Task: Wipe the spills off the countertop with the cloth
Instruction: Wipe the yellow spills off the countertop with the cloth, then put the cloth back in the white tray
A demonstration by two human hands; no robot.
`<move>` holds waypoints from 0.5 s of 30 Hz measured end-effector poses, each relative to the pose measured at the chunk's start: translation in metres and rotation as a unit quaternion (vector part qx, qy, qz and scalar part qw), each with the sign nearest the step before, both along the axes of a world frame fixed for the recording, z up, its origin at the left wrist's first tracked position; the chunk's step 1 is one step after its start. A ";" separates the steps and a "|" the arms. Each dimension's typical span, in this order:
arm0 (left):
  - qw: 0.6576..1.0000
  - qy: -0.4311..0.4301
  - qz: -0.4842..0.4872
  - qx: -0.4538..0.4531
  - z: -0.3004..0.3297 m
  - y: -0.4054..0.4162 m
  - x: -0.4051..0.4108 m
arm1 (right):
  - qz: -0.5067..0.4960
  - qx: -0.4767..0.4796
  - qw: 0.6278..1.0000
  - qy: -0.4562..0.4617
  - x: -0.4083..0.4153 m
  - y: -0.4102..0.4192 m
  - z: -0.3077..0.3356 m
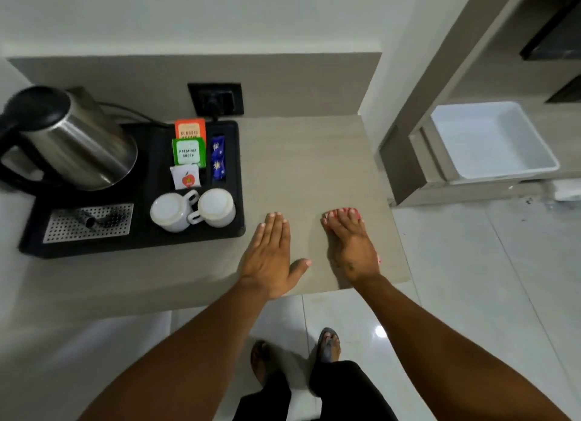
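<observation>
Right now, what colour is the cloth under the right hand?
Red: the cloth shows best in the head view.

My left hand [270, 254] lies flat on the countertop [301, 163], fingers straight, just right of the black tray [138, 247]. My right hand [352, 251] presses a red cloth [342, 211] down with flat fingers, near the counter's right edge.

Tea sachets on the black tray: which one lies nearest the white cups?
The white paper sachet with the red apple; the green sachet and orange sachet lie farther back.
</observation>
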State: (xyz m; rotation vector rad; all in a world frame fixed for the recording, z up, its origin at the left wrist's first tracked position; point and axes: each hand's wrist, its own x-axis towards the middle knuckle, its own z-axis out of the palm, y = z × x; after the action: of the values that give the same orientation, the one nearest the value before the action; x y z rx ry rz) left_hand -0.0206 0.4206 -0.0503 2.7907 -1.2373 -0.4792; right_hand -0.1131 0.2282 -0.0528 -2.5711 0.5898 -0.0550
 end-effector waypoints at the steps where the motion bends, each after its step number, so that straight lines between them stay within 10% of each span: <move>1: 1.000 -0.002 -0.006 -0.003 0.006 -0.013 0.001 | -0.008 0.011 1.000 -0.009 0.000 -0.003 0.002; 15: 0.989 -0.035 -0.078 -0.117 0.052 -0.283 0.025 | -0.145 -0.043 0.988 -0.031 0.022 -0.261 0.079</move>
State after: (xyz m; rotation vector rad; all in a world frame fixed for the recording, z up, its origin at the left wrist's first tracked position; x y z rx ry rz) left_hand 0.0042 0.1380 0.0020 2.5474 -1.4321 -0.2259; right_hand -0.0914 -0.0323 0.0258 -2.5341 0.9519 -0.2633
